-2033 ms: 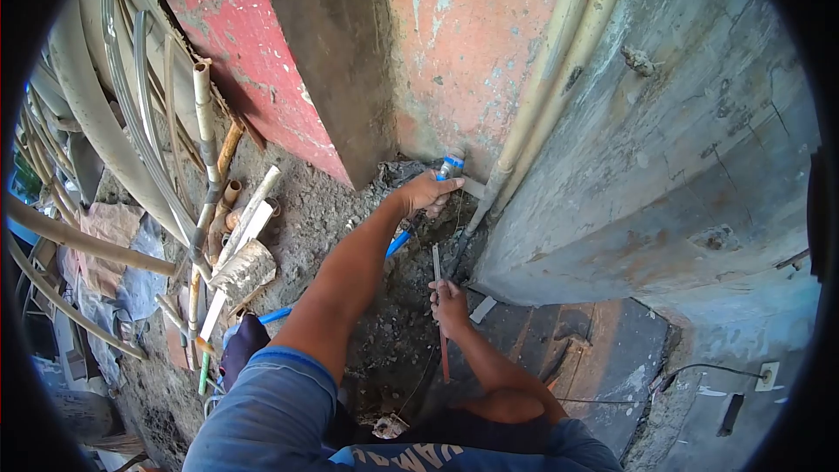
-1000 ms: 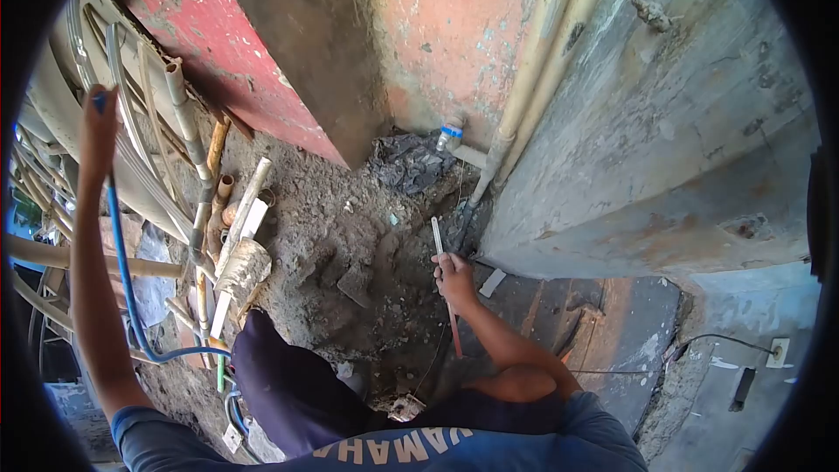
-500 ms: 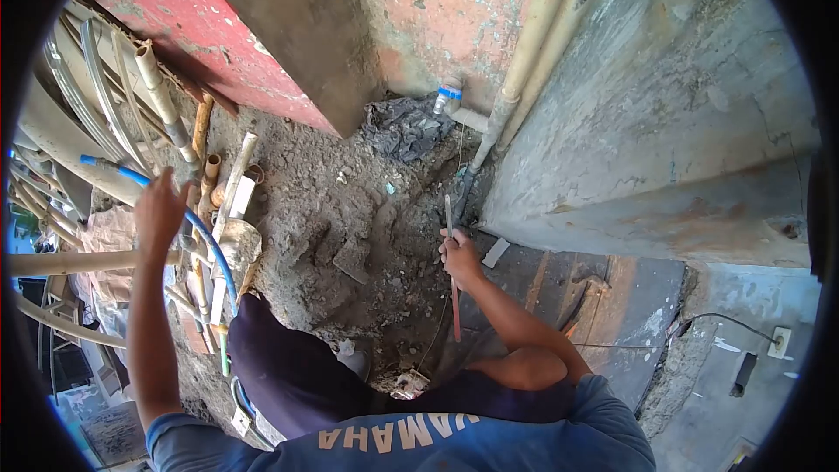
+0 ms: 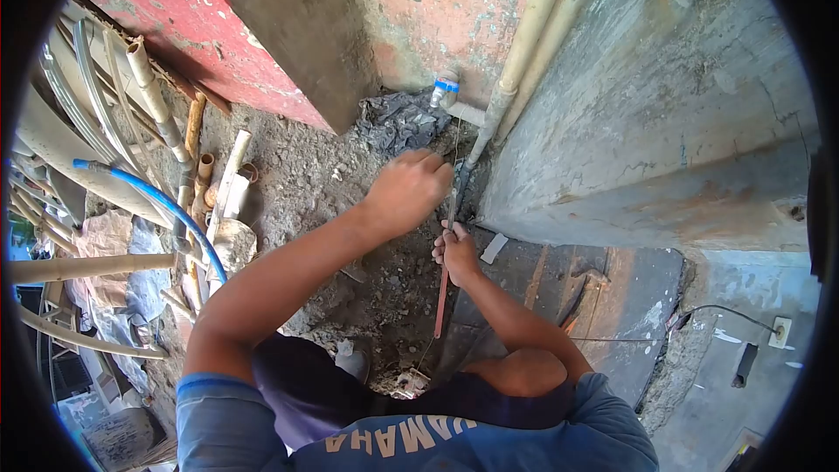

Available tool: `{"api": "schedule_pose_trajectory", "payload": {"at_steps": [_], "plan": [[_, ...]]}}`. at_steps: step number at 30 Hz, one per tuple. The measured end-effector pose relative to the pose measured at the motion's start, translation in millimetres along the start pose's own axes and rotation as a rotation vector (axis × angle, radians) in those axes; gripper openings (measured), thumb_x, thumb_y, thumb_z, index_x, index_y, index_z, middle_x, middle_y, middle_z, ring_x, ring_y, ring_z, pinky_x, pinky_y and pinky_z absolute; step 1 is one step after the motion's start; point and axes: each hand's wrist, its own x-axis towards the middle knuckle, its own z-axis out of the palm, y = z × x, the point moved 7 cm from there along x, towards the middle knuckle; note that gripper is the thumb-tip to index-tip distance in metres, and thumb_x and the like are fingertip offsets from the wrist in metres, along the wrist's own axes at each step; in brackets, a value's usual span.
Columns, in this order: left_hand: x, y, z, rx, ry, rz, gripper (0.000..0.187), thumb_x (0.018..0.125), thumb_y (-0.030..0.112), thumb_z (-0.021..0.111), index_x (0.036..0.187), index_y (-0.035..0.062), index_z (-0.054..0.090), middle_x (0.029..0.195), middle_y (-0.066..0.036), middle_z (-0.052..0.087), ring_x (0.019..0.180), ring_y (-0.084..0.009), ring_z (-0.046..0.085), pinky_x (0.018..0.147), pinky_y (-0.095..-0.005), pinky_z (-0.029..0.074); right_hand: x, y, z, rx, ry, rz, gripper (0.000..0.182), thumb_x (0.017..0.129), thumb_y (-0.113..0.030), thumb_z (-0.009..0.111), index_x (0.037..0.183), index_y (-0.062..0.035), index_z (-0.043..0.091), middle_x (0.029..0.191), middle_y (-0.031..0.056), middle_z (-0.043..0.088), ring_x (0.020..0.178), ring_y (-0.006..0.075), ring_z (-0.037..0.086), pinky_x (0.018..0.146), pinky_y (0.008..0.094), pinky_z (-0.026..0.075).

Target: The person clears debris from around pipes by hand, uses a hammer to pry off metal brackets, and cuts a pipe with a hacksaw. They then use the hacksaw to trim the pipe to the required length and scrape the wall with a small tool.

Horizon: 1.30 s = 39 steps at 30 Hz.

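Note:
In my right hand (image 4: 459, 255) is a thin hacksaw blade (image 4: 441, 301), reddish on its lower part and greyish towards the top. My fingers are closed around its middle, and it stands nearly upright over the dirt. My left hand (image 4: 409, 192) is closed in a fist at the blade's upper end. What its fingers hold, if anything, is hidden. Just above the hands a blackened pipe (image 4: 470, 162) runs down into the ground. A white elbow fitting with a blue-banded end (image 4: 446, 87) branches from the pipe beside crumpled black plastic (image 4: 398, 118).
Two long beige pipes (image 4: 529, 44) run up the wall corner. A concrete wall (image 4: 638, 114) closes the right side. A hammer-like tool (image 4: 581, 293) and a white piece (image 4: 494, 248) lie on the dark slab. At left are a blue hose (image 4: 175, 205) and bamboo poles (image 4: 96, 267).
My left hand has come from beside the blue hose at left across to the top of the blade. My right hand keeps its hold on the blade, which leans slightly more.

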Motion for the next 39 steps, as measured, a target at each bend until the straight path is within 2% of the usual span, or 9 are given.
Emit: {"api": "schedule_pose_trajectory", "payload": {"at_steps": [6,9,14,17,27,31,34,36,39], "plan": [[82,-16,75,0.375,0.095,0.16,0.016,0.082,0.011,0.053,0.091,0.0013,0.062,0.106,-0.015,0.06,0.114,-0.0305,0.055,0.102,-0.0393,0.043,-9,-7,4,-0.01,-0.04,-0.052,0.035,0.101,-0.012,0.039,0.132,0.0014,0.043,0.078,0.0042,0.054,0.055,0.0109,0.055,0.046,0.0254,0.044],[100,-28,88,0.415,0.206,0.187,0.022,0.084,0.015,0.052,0.097,0.001,0.064,0.1,-0.015,0.063,0.109,-0.0335,0.059,0.102,-0.0433,0.042,-15,-9,4,-0.027,-0.042,-0.051,0.034,0.101,-0.012,0.04,0.132,0.0015,0.043,0.078,0.0046,0.055,0.055,0.011,0.055,0.046,0.0254,0.044],[97,-56,93,0.27,0.26,0.118,0.014,0.084,0.013,0.053,0.088,0.0009,0.059,0.098,-0.013,0.055,0.108,-0.0333,0.06,0.084,-0.0372,0.054,-6,-9,5,-0.011,-0.044,-0.047,0.035,0.102,-0.014,0.039,0.133,0.0009,0.042,0.077,0.0045,0.054,0.054,0.0117,0.055,0.046,0.0258,0.043],[100,-67,103,0.214,0.077,-0.032,0.015,0.083,0.011,0.054,0.094,0.0011,0.056,0.101,-0.013,0.054,0.11,-0.0286,0.057,0.091,-0.0345,0.05,2,-17,6,0.012,0.008,-0.049,0.036,0.102,-0.015,0.038,0.134,-0.0004,0.042,0.076,0.004,0.053,0.053,0.0118,0.054,0.046,0.0261,0.043],[118,-67,94,0.194,0.034,-0.05,0.013,0.082,0.006,0.055,0.093,0.0003,0.055,0.102,-0.017,0.056,0.091,-0.0306,0.065,0.074,-0.0382,0.056,-8,-79,-3,0.036,0.174,-0.135,0.036,0.102,-0.018,0.033,0.134,-0.0032,0.038,0.077,0.0051,0.054,0.05,0.0135,0.055,0.041,0.0269,0.043],[116,-62,101,0.183,-0.017,-0.06,0.016,0.083,0.005,0.055,0.097,-0.0008,0.051,0.099,-0.02,0.058,0.086,-0.0326,0.067,0.068,-0.04,0.057,-26,-87,0,0.016,0.231,-0.001,0.044,0.099,-0.014,0.034,0.142,-0.003,0.031,0.076,0.0058,0.052,0.049,0.0124,0.054,0.039,0.0273,0.04],[111,-60,93,0.172,0.165,0.011,0.018,0.082,0.004,0.055,0.099,-0.0005,0.049,0.099,-0.02,0.058,0.087,-0.0342,0.066,0.068,-0.0399,0.057,-18,-89,-4,-0.24,0.302,0.016,0.048,0.098,-0.017,0.038,0.142,0.0009,0.034,0.09,0.0147,0.062,0.068,0.0253,0.065,0.056,0.0358,0.052],[109,-63,97,0.196,0.157,0.045,0.015,0.086,0.006,0.053,0.099,0.0006,0.052,0.102,-0.018,0.058,0.094,-0.0316,0.065,0.072,-0.0382,0.058,3,-90,-7,-0.449,0.478,-0.243,0.046,0.097,-0.02,0.042,0.135,0.0052,0.044,0.113,0.0249,0.063,0.101,0.0383,0.063,0.087,0.0415,0.05],[100,-61,95,0.081,0.315,0.169,0.018,0.084,0.003,0.055,0.101,0.0029,0.049,0.103,-0.018,0.056,0.085,-0.0379,0.063,0.073,-0.0434,0.054,8,-95,-3,-0.282,0.615,-0.387,0.043,0.096,-0.022,0.044,0.126,0.0068,0.054,0.126,0.0297,0.054,0.123,0.0419,0.049,0.105,0.0406,0.037]]}}
